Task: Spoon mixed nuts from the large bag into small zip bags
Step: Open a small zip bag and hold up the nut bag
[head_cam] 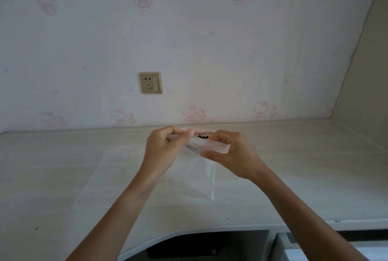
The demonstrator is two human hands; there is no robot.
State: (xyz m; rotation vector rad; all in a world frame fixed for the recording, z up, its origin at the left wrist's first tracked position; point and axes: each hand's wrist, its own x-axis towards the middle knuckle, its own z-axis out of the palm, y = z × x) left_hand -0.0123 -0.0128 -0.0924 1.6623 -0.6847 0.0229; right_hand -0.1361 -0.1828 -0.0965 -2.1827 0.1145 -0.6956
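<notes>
1. Left hand (165, 149) and right hand (228, 151) each pinch the top edge of a small zip bag (195, 174), held above the desk (294, 176).
2. The two-sided pinch probably serves to part or seal the mouth.
3. Dark bits (202, 136), possibly nuts, show at the mouth; no large bag identifiable.

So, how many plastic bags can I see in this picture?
2, possibly more hidden. One small zip bag hangs in the air, pinched at its top by the left hand and right hand. One larger clear bag lies flat on the desk, partly behind the arms.
</notes>
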